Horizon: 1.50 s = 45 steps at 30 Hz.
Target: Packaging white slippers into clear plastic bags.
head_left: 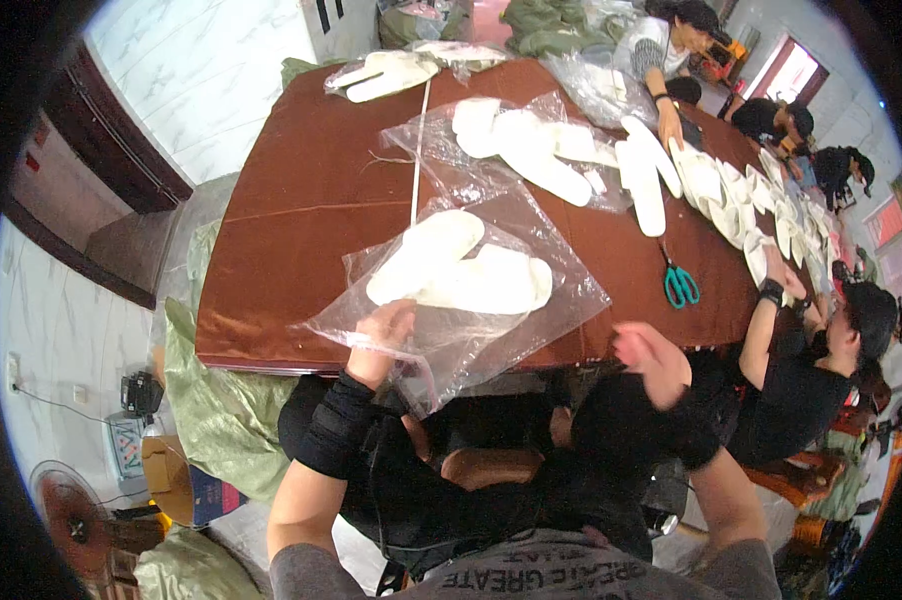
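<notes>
A pair of white slippers (pixel 486 287) lies overlapped inside a clear plastic bag (pixel 561 318) near the table's front edge. My left hand (pixel 384 328) is closed on the near left part of that bag, with the fingers by one slipper. My right hand (pixel 653 362) hangs at the table's front edge, right of the bag and apart from it. Its fingers are loosely stretched, slightly blurred, and nothing shows in them. Teal-handled scissors (pixel 681 286) lie on the brown cloth farther right. Behind the bag, more white slippers (pixel 541 165) rest on another clear bag.
The brown cloth-covered table (pixel 291 250) carries a long row of white slippers (pixel 731 205) along its right side. Co-workers' hands reach onto it there, one hand (pixel 670 125) at the far side. A green woven sack (pixel 221 420) stands at the left; a fan (pixel 71 515) is at lower left.
</notes>
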{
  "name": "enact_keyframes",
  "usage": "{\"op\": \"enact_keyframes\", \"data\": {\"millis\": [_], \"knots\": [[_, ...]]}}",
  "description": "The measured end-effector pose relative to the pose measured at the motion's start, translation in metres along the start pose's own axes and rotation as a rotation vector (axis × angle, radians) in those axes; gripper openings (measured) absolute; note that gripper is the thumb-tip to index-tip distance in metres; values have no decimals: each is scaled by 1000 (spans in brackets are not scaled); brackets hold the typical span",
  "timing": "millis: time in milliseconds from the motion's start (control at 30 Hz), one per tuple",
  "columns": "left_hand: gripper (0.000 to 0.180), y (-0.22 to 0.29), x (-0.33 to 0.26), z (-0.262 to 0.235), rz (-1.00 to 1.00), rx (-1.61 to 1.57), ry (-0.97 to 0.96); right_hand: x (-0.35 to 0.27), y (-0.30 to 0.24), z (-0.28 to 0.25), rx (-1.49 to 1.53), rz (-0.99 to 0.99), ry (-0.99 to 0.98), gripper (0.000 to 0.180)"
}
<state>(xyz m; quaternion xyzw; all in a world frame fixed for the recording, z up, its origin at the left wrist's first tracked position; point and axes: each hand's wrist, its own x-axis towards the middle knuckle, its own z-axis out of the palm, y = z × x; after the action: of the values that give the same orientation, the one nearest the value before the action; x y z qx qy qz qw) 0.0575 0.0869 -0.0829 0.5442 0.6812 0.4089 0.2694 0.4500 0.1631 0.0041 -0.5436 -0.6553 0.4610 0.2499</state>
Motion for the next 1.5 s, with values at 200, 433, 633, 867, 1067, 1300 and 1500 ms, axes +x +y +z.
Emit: {"op": "enact_keyframes", "data": {"millis": [200, 433, 633, 867, 1067, 1300, 1500], "knots": [[30, -32, 53, 24, 288, 336, 246, 128, 31, 85, -132, 75, 93, 31], [62, -14, 100, 68, 296, 667, -78, 156, 75, 107, -183, -107, 167, 28], [62, -8, 148, 65, 540, 573, -280, 154, 66, 109, -173, -120, 86, 28], [28, 2, 160, 93, 639, 673, -25, 150, 64, 109, -370, -218, 156, 29], [27, 14, 155, 60, 313, 523, 55, 154, 70, 113, -420, -225, 180, 26], [34, -8, 106, 27, 236, 662, -231, 163, 87, 113, -245, -262, 257, 22], [38, -9, 98, 69, 540, 861, -82, 141, 51, 104, -388, -259, 207, 25]]}}
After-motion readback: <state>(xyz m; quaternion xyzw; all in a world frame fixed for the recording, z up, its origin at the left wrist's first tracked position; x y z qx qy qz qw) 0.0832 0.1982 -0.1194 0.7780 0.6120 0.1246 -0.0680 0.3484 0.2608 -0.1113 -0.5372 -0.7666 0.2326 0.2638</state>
